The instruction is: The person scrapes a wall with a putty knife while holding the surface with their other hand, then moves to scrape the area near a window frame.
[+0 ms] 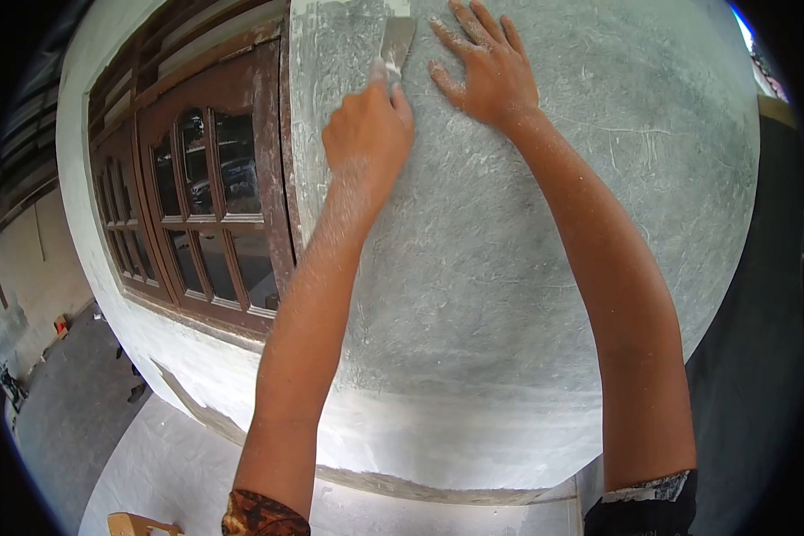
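Note:
My left hand point(366, 132) is closed around the handle of a paint scraper point(397, 41). The scraper points upward, its flat metal blade against the grey wall point(473, 268) near a patch of white paint at the top edge of the view. To the right of it, my right hand point(493, 79) rests on the wall with its fingers spread and holds nothing. Pale dust covers both hands and the left forearm. The wall surface is rough and scratched, with pale flecks on it.
A brown wooden window point(201, 179) with glass panes is set in the wall at left. Lower down, the wall has a white band point(473, 438). A wooden object point(132, 525) stands on the pale floor point(165, 473) at bottom left. Dark cloth-like material point(741, 357) hangs at right.

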Tool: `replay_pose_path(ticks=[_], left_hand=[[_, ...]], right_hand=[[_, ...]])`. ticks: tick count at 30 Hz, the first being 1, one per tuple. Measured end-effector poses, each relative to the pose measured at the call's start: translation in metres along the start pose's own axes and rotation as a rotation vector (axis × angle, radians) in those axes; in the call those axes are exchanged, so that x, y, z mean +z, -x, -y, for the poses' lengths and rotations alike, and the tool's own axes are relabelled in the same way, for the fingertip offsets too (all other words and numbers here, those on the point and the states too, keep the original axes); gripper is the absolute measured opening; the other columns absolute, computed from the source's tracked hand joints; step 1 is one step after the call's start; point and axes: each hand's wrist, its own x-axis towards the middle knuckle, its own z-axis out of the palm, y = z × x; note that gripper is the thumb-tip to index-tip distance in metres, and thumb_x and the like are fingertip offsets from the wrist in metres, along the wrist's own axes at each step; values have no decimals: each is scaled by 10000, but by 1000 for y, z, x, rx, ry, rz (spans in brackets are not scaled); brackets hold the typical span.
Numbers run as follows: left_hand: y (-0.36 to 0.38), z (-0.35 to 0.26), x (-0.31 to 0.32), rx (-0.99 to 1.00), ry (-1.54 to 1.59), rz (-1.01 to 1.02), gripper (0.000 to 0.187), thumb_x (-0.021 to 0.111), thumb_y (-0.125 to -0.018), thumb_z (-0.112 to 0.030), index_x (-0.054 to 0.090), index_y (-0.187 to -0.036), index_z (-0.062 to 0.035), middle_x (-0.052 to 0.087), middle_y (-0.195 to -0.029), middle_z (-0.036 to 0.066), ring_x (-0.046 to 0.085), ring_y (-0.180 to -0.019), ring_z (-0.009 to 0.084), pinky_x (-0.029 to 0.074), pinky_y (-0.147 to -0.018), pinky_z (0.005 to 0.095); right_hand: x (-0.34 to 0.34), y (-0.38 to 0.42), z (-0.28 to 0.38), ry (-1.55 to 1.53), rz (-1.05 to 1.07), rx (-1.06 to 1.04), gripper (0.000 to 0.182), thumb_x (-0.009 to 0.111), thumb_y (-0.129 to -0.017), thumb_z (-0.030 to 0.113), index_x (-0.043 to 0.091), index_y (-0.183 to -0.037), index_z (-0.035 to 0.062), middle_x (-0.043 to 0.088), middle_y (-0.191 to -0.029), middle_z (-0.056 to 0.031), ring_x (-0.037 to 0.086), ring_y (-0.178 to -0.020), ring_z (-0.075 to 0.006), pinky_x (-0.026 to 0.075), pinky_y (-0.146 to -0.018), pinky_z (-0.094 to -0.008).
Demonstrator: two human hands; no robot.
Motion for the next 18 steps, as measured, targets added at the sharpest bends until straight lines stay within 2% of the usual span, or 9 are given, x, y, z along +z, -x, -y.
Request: replay_pose_path(ticks=[2, 6, 8, 12, 14, 18], left_hand=[[-21, 0, -2, 139, 0, -168, 441, 542, -1018, -305, 610, -1377, -57, 738, -933, 234, 737, -892, 420, 585, -774, 537], [-5, -5, -6, 124, -16, -135, 454, 546, -1019, -311, 602, -1395, -64, 738, -930, 232, 740, -885, 414, 585, -769, 539], [21, -5, -1, 21, -39, 4, 446, 545, -1018, -305, 603, -1389, -64, 739, -948, 229, 740, -889, 415, 584, -770, 539], [5, -7, -3, 47, -34, -22, 451, 541, -1021, -301, 592, -1400, -64, 735, -952, 235, 740, -884, 417, 584, -772, 542], [-11, -9, -5, 137, -43, -99, 457, 536, -1025, -292, 577, -1413, -55, 732, -944, 236, 739, -887, 422, 585, -770, 544], [16, -13, -6, 91, -39, -77, 443, 532, -1028, -290, 589, -1389, -39, 733, -938, 233, 739, -904, 412, 586, -780, 530]], right_hand=[[5, 0, -2, -5, -9, -6, 673, 581, -965, 436, 467, -1543, 112, 304, -1678, -139, 199, -1578, -303, 112, -1294, -478], [3, 1, -1, -7, 1, -7, 675, 584, -964, 443, 472, -1541, 112, 300, -1679, -140, 195, -1579, -301, 111, -1294, -479], [-1, 2, 0, -6, 7, -9, 682, 593, -958, 455, 481, -1536, 111, 302, -1678, -142, 198, -1578, -303, 111, -1294, -482], [6, 1, -3, 12, -1, -15, 674, 591, -961, 453, 486, -1532, 110, 306, -1676, -143, 205, -1576, -302, 115, -1293, -480], [7, 1, -2, -13, -14, -4, 649, 577, -975, 425, 486, -1532, 105, 305, -1677, -142, 208, -1576, -302, 119, -1292, -480], [11, 1, -4, -26, -28, -14, 590, 533, -1005, 364, 489, -1528, 93, 316, -1672, -146, 213, -1573, -307, 122, -1291, -481]])
